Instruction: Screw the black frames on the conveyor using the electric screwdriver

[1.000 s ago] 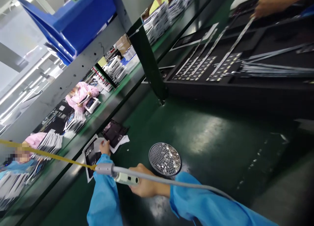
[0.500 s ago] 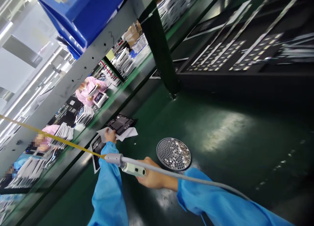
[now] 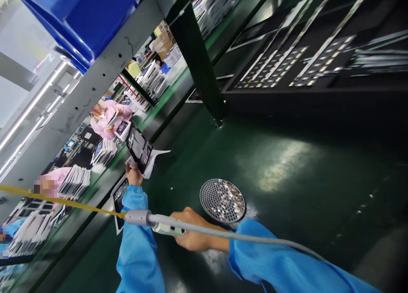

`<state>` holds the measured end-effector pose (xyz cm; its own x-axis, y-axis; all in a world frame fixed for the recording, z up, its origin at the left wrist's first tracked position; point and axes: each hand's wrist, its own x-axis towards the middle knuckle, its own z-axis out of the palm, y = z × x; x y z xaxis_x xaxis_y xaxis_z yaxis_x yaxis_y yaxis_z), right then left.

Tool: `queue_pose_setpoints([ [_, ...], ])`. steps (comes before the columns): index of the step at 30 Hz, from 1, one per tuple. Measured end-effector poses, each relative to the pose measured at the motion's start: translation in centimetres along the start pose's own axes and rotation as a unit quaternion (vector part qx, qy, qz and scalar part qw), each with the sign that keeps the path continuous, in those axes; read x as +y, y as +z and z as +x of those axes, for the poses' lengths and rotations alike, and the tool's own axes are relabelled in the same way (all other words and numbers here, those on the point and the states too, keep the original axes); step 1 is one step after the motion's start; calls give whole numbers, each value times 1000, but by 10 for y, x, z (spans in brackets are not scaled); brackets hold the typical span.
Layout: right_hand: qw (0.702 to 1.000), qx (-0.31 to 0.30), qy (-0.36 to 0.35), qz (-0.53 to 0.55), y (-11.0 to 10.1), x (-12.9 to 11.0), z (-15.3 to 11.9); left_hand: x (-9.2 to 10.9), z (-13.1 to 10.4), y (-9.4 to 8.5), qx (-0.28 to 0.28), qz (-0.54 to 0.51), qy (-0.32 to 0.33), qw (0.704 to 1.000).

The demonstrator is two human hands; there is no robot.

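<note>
Grips the dark panel [image 3: 140, 148] by its near end with the left hand [image 3: 134, 175], tilting it up, and seems to pinch the white sheet [image 3: 152, 162] beside it too. Closes the right hand [image 3: 193, 241] round the pale tool [image 3: 163, 229], near and right of the panel, just under the grey cable [image 3: 255, 238] and the yellow cord [image 3: 79, 205]. Works over a broad green bench [image 3: 270, 140]. Has the black tray [image 3: 302, 102] at far right, bearing light strips [image 3: 336, 29], and the blue bin [image 3: 105, 21] up at far left. Faces the green post [image 3: 199, 59] between them, with a person in pink [image 3: 110, 114] beyond, to the left. Has the perforated dish [image 3: 214, 199], with shiny bits on it, just beyond the right hand, and a white-edged panel [image 3: 118, 197] close to the left wrist.
</note>
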<state>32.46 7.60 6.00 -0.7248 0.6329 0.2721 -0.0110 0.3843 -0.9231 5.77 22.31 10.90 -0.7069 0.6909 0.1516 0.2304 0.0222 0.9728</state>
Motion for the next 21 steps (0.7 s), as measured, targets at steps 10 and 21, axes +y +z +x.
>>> queue_pose_setpoints([
  [10, 1000, 19, -22, -10, 0, 1, -1, -69, -21, -39, 44, 68, -109, 991],
  [21, 1000, 22, -9, 5, -1, 0, -4, -4, 11, -35, 61, 34, 38, 997],
])
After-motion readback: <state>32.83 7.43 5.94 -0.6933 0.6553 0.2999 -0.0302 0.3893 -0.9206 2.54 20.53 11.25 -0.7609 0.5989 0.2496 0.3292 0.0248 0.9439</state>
